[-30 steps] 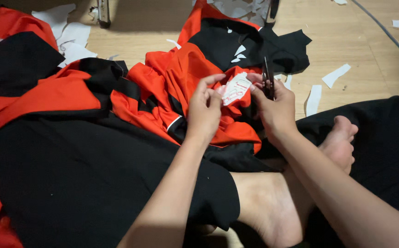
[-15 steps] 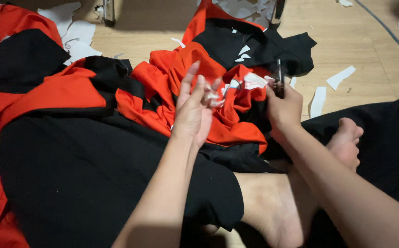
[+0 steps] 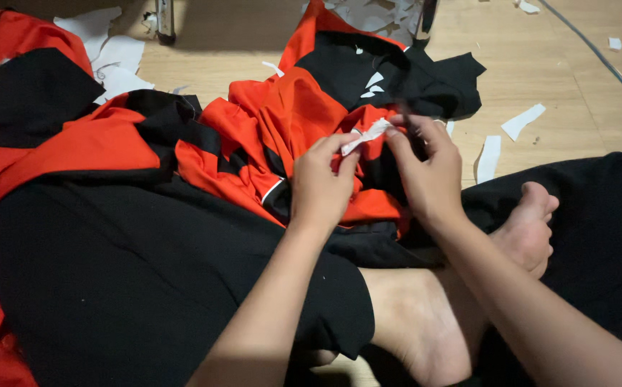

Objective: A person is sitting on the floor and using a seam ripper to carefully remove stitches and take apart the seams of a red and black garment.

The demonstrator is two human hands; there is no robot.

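While half a second ago the hands were apart, the left hand and right hand now both pinch one white label strip between fingertips over the red-and-black garment on the lap, so it seems freed. White paper scraps lie on the wooden floor.

Soft, even indoor light, brightest on the wooden floor toward one o'clock. Black cloth at seven o'clock swallows detail. Fingertips show slight motion blur.
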